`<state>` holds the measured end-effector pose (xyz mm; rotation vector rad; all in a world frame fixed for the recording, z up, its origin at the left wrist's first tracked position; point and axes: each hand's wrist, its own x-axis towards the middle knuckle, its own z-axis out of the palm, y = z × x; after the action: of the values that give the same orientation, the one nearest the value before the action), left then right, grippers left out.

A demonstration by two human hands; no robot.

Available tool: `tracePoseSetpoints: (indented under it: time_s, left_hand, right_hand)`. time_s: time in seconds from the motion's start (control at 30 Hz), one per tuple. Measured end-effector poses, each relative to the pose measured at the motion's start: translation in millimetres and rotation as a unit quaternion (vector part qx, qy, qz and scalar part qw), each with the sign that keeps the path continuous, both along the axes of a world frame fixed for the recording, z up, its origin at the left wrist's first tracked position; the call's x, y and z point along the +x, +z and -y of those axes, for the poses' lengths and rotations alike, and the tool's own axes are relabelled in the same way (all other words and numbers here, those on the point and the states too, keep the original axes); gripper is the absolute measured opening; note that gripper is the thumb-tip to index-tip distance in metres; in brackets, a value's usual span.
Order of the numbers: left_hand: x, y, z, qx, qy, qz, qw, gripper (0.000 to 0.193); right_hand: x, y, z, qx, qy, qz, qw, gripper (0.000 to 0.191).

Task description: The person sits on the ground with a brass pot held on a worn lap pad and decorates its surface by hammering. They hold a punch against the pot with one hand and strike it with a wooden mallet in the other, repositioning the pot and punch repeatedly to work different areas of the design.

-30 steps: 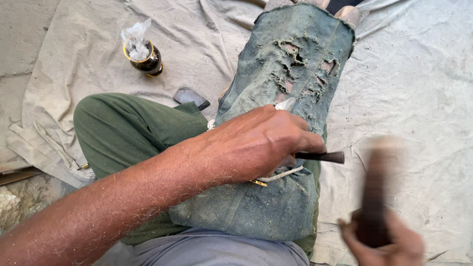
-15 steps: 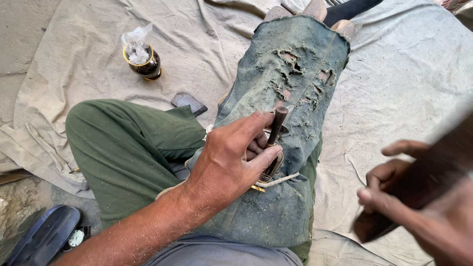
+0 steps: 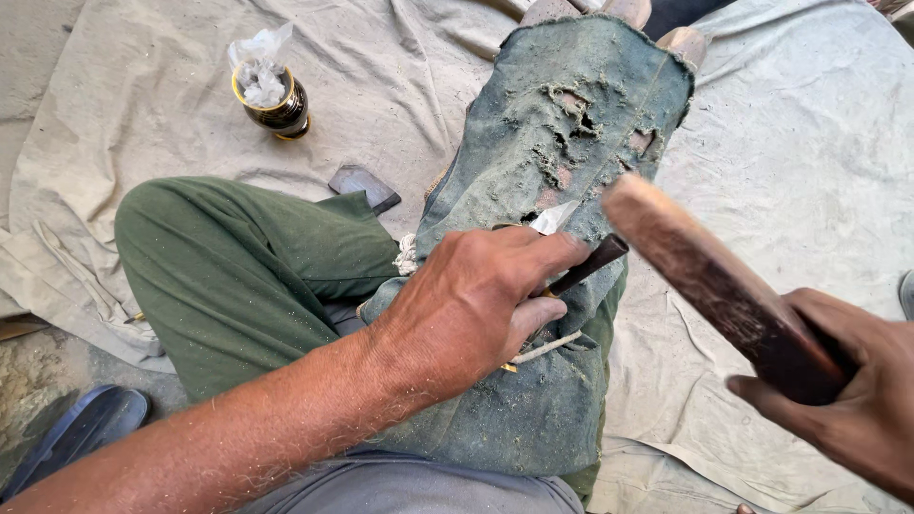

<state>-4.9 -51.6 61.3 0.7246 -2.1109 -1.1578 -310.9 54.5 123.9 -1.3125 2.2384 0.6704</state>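
- Left hand (image 3: 476, 309), fingers curled tight around a dark-handled chisel (image 3: 583, 266) pointing to two o'clock, rests on the torn green cloth (image 3: 571, 124).
- Right hand (image 3: 847, 400), at four o'clock, fully grips a wooden mallet (image 3: 705, 281).

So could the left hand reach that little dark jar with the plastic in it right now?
Probably not easily. The left hand is wrapped around a chisel on the torn cloth, and the bent green-trousered knee lies between it and the jar.
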Motion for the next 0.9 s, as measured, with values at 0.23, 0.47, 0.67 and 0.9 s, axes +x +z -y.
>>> tracePoseSetpoints:
  time_s: [0.23, 0.47, 0.67, 0.9]
  left_hand:
    - [-17.3, 4.7, 11.6, -0.031, -0.134, 0.072, 0.988, 0.019]
    - [-38.1, 8.8, 31.7, -0.063, -0.278, 0.053, 0.957, 0.02]
    - [-43.1, 18.4, 38.6, -0.063, -0.396, 0.105, 0.91, 0.019]
    - [-42.7, 24.7, 40.1, -0.106, -0.397, 0.065, 0.909, 0.018]
  right_hand:
    - [19.1, -22.3, -88.0, -0.232, -0.132, 0.098, 0.959, 0.042]
    - [51.7, -105.7, -176.2, -0.257, -0.253, 0.091, 0.928, 0.028]
    - [78.9, -143.6, -207.9, -0.259, -0.207, -0.014, 0.943, 0.037]
    - [80.7, -148.2, -208.8, -0.109, -0.121, -0.111, 0.98, 0.031]
